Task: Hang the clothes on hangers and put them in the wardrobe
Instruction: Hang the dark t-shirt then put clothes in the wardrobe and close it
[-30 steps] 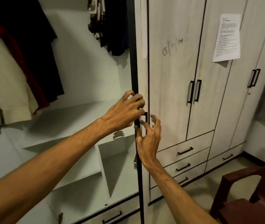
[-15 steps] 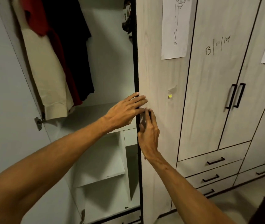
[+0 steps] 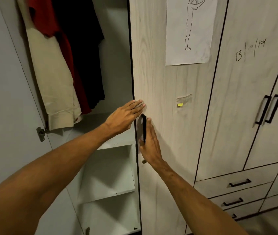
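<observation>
The wardrobe's left compartment stands open, with a cream shirt (image 3: pixel 53 78), a red garment (image 3: pixel 50 19) and a black garment (image 3: pixel 84 48) hanging inside. A light wood-grain door (image 3: pixel 160 82) with a black handle (image 3: pixel 144 126) covers the right half of that compartment. My left hand (image 3: pixel 126 114) lies flat, its fingertips touching the door's face at its left edge, just above the handle. My right hand (image 3: pixel 150 143) presses flat on the door beside the handle, fingers straight, thumb on the handle's other side. Neither hand holds anything.
White shelves (image 3: pixel 107 189) sit below the hanging clothes. The compartment's left door (image 3: pixel 2 82) is swung open, its hinge (image 3: pixel 41 133) showing. A paper drawing (image 3: pixel 190 31) is taped to the door. Further right are shut doors with black handles (image 3: pixel 268 109) and drawers (image 3: pixel 239 183).
The door has swung from edge-on to nearly flat across the opening. My left hand uncurled from its edge to lie flat on its face; my right hand flattened beside the handle.
</observation>
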